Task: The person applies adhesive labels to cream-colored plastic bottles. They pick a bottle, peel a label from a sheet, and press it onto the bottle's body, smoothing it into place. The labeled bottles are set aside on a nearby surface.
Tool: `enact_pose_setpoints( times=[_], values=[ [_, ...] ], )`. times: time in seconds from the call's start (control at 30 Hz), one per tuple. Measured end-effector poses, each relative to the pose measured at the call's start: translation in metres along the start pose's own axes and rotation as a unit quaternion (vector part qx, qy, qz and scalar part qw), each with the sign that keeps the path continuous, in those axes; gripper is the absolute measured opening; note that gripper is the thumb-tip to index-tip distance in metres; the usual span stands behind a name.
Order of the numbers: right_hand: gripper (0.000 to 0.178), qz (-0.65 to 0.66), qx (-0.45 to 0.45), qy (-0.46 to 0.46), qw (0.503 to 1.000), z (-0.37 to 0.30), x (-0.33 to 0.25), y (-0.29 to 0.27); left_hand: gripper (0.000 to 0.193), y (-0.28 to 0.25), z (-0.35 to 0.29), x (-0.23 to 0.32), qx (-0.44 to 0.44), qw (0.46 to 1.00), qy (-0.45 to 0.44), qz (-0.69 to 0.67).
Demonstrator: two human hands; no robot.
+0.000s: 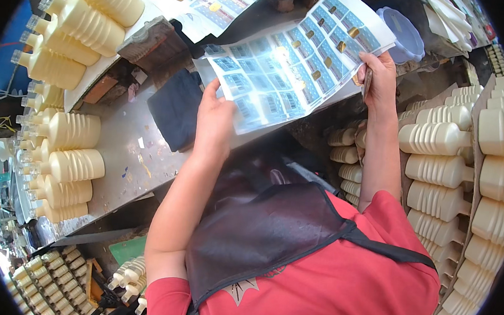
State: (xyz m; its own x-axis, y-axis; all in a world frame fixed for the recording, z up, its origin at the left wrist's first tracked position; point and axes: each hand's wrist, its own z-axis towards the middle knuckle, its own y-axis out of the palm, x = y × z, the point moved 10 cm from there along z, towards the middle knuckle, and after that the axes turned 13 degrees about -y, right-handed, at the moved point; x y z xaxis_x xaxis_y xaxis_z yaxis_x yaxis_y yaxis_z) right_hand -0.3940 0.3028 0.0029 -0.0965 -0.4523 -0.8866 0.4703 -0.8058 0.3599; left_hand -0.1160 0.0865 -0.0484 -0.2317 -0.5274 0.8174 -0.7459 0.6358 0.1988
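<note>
Blue sheet (306, 67), long axis toward far right; left hand (215, 118), right hand (380, 80) pinching ends.

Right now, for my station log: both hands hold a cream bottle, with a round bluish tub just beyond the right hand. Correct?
Not quite; what's held is wrong. The head view shows the left hand and right hand holding a printed sheet, with the round bluish tub just beyond the right hand.

Workshop — many cream bottles (75, 132), printed sheets (288, 71), metal bench (122, 138).
</note>
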Motion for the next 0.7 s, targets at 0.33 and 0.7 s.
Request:
enact_pose_setpoints(
  times=[0.33,0.7],
  values=[
    [0.021,-0.052,-0.114,-0.091,0.988,0.029,-0.092,0.079,0.063,0.004,-0.025,-0.001,-0.014,0.998,-0.025,-0.064],
    [0.020,-0.090,-0.283,-0.125,0.947,0.063,-0.176,0.196,0.051,0.022,-0.014,-0.042,-0.101,0.978,-0.133,-0.124]
  ],
)
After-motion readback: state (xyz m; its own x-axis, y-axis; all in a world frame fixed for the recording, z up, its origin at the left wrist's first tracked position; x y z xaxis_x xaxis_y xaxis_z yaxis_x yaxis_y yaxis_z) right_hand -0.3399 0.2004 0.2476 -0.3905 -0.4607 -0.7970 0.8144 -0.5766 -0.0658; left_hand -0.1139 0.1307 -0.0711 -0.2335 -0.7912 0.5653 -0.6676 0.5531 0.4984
